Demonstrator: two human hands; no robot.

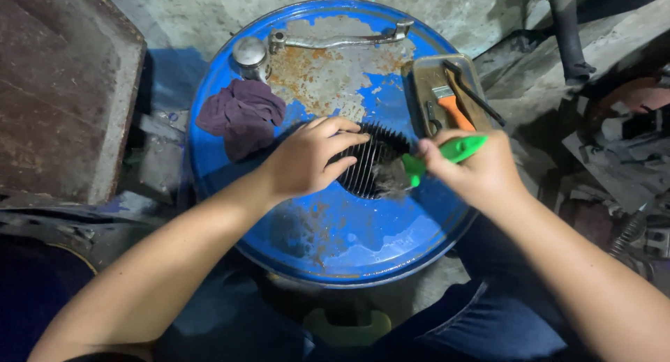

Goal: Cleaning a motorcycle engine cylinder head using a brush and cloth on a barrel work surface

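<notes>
A black finned metal part (370, 163) lies on top of a blue rusty drum (335, 236). My left hand (307, 156) rests on the part's left side, fingers spread over its fins, holding it down. My right hand (478, 168) is closed around the green handle of a paintbrush (447, 154), whose grey bristles touch the fins at the part's right edge.
A purple rag (243, 114) lies on the drum's left side. A metal kick lever (335, 40) with a round knob lies at the drum's far edge. A small tray (447, 90) with an orange-handled brush sits at right. A rusty metal box (66, 90) stands left; scrap lies right.
</notes>
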